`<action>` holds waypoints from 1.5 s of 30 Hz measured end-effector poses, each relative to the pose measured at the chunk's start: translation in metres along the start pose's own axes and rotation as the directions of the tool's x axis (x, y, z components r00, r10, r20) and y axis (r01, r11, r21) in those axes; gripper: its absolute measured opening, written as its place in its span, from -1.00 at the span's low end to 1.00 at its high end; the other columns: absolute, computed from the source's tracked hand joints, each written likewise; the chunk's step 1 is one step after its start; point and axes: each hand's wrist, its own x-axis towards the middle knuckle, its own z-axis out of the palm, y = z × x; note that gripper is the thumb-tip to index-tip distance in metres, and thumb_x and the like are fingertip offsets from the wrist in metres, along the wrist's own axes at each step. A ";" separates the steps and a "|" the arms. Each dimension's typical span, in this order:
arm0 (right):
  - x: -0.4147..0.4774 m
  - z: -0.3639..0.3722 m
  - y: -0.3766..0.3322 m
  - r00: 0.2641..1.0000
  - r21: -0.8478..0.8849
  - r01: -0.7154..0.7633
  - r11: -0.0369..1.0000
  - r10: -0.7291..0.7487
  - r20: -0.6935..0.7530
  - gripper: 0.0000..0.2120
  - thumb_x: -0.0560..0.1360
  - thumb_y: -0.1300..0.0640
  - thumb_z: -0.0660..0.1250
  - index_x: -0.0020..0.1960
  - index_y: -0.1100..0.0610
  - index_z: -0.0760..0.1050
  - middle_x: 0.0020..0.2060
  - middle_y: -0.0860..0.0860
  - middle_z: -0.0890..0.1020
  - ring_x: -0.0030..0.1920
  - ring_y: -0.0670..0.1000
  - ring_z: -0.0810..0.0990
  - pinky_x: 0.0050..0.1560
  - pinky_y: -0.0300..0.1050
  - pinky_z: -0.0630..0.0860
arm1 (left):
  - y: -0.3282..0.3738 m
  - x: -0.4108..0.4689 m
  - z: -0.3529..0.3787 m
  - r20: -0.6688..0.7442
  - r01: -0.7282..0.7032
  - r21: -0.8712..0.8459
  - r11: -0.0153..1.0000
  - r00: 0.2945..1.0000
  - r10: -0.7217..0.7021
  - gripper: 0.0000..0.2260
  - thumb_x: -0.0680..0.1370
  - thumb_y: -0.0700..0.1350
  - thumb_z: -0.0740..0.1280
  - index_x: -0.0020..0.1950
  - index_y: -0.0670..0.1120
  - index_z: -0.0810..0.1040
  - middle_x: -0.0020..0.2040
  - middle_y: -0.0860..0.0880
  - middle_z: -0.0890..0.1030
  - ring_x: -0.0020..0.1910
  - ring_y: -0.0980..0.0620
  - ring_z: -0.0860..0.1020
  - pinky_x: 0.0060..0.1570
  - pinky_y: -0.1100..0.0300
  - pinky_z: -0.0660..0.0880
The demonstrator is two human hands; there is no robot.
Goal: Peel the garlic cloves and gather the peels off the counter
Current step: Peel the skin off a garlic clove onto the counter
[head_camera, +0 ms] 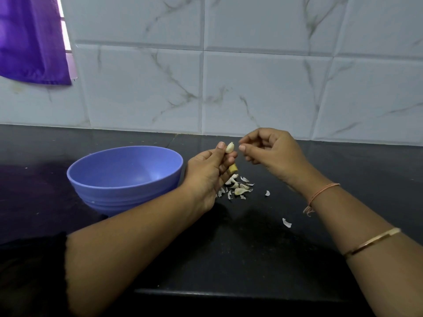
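Observation:
My left hand pinches a pale garlic clove between thumb and fingertips, held up above the black counter. A yellowish piece shows under that hand's lower fingers; what it is I cannot tell. My right hand hovers just right of the clove with its fingers curled and thumb and forefinger close together, and nothing shows between them. A small heap of white garlic peels lies on the counter below my hands. Two stray peels lie further right.
A blue plastic bowl stands on the counter left of my hands, its inside looking bare. The marble-tiled wall runs close behind. A purple cloth hangs at the top left. The counter's front edge is near my forearms.

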 end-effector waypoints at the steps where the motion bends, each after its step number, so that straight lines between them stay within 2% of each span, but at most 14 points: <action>1: 0.000 0.000 0.000 1.000 0.012 0.011 1.000 -0.011 -0.003 -0.94 0.46 0.28 0.33 -0.09 0.19 0.57 -0.32 0.05 0.60 -0.31 -0.06 0.57 -0.17 -0.14 0.54 | 0.000 0.000 0.000 -0.004 0.000 0.004 1.000 1.000 0.000 -0.82 0.56 -0.10 0.28 -0.20 -0.13 0.56 -0.39 0.02 0.62 -0.45 0.22 0.55 -0.32 0.33 0.56; 4: -0.001 0.002 -0.002 0.999 0.019 0.037 0.999 -0.038 0.017 -0.87 0.48 0.31 0.29 -0.08 0.15 0.59 -0.27 0.05 0.63 -0.26 -0.07 0.58 -0.14 -0.13 0.55 | 0.000 0.000 0.000 0.002 -0.001 0.018 1.000 1.000 0.000 -0.82 0.55 -0.09 0.28 -0.21 -0.13 0.54 -0.41 0.04 0.61 -0.44 0.22 0.55 -0.30 0.33 0.56; 9: -0.002 0.005 -0.003 0.992 -0.025 0.116 0.993 -0.115 0.054 -0.87 0.42 0.28 0.39 -0.05 0.14 0.62 -0.20 0.10 0.67 -0.22 -0.11 0.59 -0.09 -0.25 0.54 | -0.002 0.000 -0.001 0.009 -0.036 0.066 0.997 0.999 0.035 -0.81 0.53 -0.06 0.31 -0.23 -0.12 0.52 -0.39 0.04 0.59 -0.41 0.23 0.54 -0.37 0.37 0.53; 12: -0.002 0.004 -0.002 0.989 -0.102 0.145 0.984 -0.143 0.026 -0.91 0.40 0.23 0.42 -0.10 0.11 0.63 -0.22 0.01 0.68 -0.20 -0.11 0.63 -0.09 -0.28 0.56 | -0.002 0.000 -0.001 0.008 -0.054 0.070 0.996 0.999 0.053 -0.81 0.53 -0.05 0.31 -0.24 -0.11 0.53 -0.38 0.04 0.60 -0.39 0.22 0.55 -0.33 0.35 0.54; 16: 0.000 0.003 0.001 0.991 -0.125 0.123 0.985 -0.127 -0.030 -0.93 0.41 0.21 0.43 -0.12 0.10 0.64 -0.25 -0.04 0.69 -0.21 -0.12 0.66 -0.05 -0.19 0.60 | -0.001 0.000 -0.002 0.052 -0.067 0.068 0.995 0.997 0.064 -0.85 0.53 -0.11 0.32 -0.21 -0.11 0.58 -0.31 0.02 0.61 -0.31 0.20 0.56 -0.19 0.32 0.55; 19: 0.000 0.002 0.001 0.992 -0.123 0.114 0.986 -0.120 -0.042 -0.91 0.43 0.23 0.39 -0.12 0.10 0.65 -0.28 0.02 0.69 -0.23 -0.05 0.68 -0.07 -0.08 0.63 | -0.002 -0.001 -0.002 0.082 -0.090 0.099 0.991 0.993 0.082 -0.95 0.50 -0.21 0.34 -0.13 -0.13 0.60 -0.26 -0.02 0.60 -0.26 0.14 0.53 -0.20 0.33 0.53; 21: 0.000 0.001 0.001 0.993 -0.111 0.107 0.988 -0.112 -0.041 -0.91 0.43 0.23 0.38 -0.14 0.11 0.64 -0.30 0.05 0.69 -0.25 0.00 0.68 -0.09 -0.03 0.63 | -0.003 -0.001 -0.003 0.080 -0.115 0.129 0.985 0.991 0.105 -0.95 0.48 -0.24 0.36 -0.10 -0.13 0.60 -0.25 -0.04 0.59 -0.26 0.09 0.50 -0.20 0.30 0.51; 27: 0.000 0.001 0.001 0.996 -0.094 0.087 0.992 -0.088 -0.011 -0.90 0.43 0.23 0.38 -0.21 0.06 0.62 -0.32 0.07 0.69 -0.27 0.04 0.68 -0.11 0.03 0.64 | -0.003 -0.002 -0.003 0.044 -0.186 0.230 0.955 0.983 0.181 -0.93 0.46 -0.24 0.39 -0.09 -0.12 0.64 -0.14 -0.16 0.62 -0.14 -0.03 0.51 -0.04 0.14 0.50; 30: 0.000 0.000 0.000 0.997 -0.105 0.080 0.991 -0.079 0.010 -0.90 0.43 0.24 0.39 -0.22 0.07 0.61 -0.32 0.08 0.68 -0.28 0.03 0.69 -0.11 0.02 0.64 | -0.002 -0.002 -0.003 0.038 -0.219 0.264 0.939 0.976 0.217 -0.93 0.45 -0.25 0.40 -0.12 -0.11 0.64 -0.16 -0.19 0.61 -0.16 -0.04 0.48 -0.09 0.16 0.48; 38: -0.001 -0.002 -0.002 0.998 -0.025 0.051 0.998 -0.050 0.033 -0.91 0.42 0.27 0.39 -0.23 0.15 0.61 -0.35 0.12 0.67 -0.29 0.06 0.68 -0.12 -0.02 0.64 | -0.003 -0.002 -0.004 0.052 -0.259 0.320 0.911 0.965 0.256 -0.92 0.46 -0.24 0.39 -0.11 -0.08 0.65 -0.13 -0.18 0.63 -0.15 0.01 0.51 -0.05 0.17 0.52; 42: -0.001 0.000 -0.003 0.998 -0.022 0.049 0.999 -0.048 0.028 -0.93 0.44 0.30 0.36 -0.20 0.22 0.60 -0.38 0.12 0.64 -0.33 0.02 0.63 -0.18 -0.11 0.64 | -0.004 0.000 -0.005 0.064 -0.235 0.281 0.931 0.972 0.226 -0.90 0.48 -0.25 0.36 -0.13 -0.07 0.64 -0.19 -0.13 0.61 -0.17 -0.01 0.48 -0.11 0.20 0.48; 45: -0.002 0.001 -0.004 0.999 0.000 0.030 1.000 -0.030 0.016 -0.93 0.46 0.33 0.33 -0.16 0.27 0.59 -0.38 0.11 0.62 -0.36 -0.05 0.60 -0.22 -0.18 0.62 | -0.005 0.002 -0.005 0.077 -0.194 0.222 0.956 0.980 0.181 -0.89 0.49 -0.26 0.35 -0.14 -0.09 0.63 -0.27 -0.05 0.60 -0.26 0.07 0.48 -0.19 0.25 0.48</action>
